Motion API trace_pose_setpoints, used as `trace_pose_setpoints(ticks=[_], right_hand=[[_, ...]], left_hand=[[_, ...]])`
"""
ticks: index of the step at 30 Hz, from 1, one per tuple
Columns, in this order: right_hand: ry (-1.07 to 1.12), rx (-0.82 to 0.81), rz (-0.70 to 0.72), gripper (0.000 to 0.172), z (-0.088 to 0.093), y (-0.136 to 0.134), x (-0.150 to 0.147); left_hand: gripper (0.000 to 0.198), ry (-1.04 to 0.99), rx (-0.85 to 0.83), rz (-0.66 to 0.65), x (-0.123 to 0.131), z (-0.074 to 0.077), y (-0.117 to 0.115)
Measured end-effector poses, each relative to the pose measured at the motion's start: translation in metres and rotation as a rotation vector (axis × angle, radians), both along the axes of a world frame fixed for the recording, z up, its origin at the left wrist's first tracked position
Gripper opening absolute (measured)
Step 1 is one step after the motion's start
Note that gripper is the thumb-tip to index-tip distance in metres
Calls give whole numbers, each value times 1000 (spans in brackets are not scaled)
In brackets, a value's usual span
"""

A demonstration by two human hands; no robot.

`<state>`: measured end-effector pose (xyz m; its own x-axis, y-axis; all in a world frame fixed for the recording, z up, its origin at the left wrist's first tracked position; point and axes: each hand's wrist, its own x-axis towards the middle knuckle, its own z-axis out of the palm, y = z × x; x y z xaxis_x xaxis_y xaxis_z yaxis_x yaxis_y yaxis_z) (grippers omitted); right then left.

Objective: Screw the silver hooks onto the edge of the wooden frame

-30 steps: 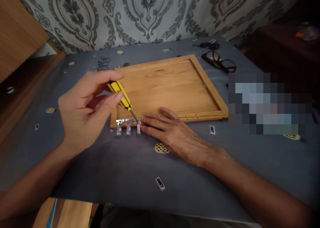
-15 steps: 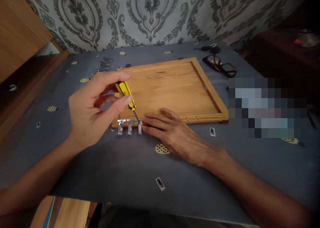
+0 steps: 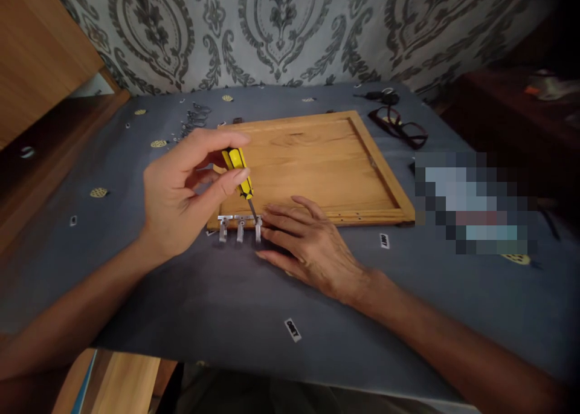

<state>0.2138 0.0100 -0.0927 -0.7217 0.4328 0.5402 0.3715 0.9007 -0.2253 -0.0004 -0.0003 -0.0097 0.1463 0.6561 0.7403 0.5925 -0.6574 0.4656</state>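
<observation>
My left hand [image 3: 181, 199] pinches a small yellow and black screwdriver [image 3: 239, 172] between thumb and fingers. Its tip comes down on the rightmost of three metal hooks [image 3: 240, 226] set on the near left edge of a wooden framed panel [image 3: 312, 163]. My right hand [image 3: 308, 239] lies flat with fingers stretched out on the panel's near edge, its fingertips right next to that hook. The panel rests on a grey cloth-covered table [image 3: 235, 299].
Dark-framed glasses [image 3: 397, 124] and keys [image 3: 378, 95] lie behind the panel at the right. Several loose metal parts [image 3: 193, 121] lie at the back left. A wooden cabinet [image 3: 40, 51] stands at the left, dark furniture [image 3: 512, 112] at the right.
My left hand has shifted a little to the right with the screwdriver, which stands more upright now. My right hand stays flat by the hooks; the view has shifted slightly.
</observation>
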Motion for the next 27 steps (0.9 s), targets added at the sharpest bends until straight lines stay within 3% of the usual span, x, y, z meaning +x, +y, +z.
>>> trace_pose_setpoints(ticks=[27], right_hand=[[106,29,-54,20,-6,-3,-7]], left_hand=[[32,58,-26,3,0,0,0]])
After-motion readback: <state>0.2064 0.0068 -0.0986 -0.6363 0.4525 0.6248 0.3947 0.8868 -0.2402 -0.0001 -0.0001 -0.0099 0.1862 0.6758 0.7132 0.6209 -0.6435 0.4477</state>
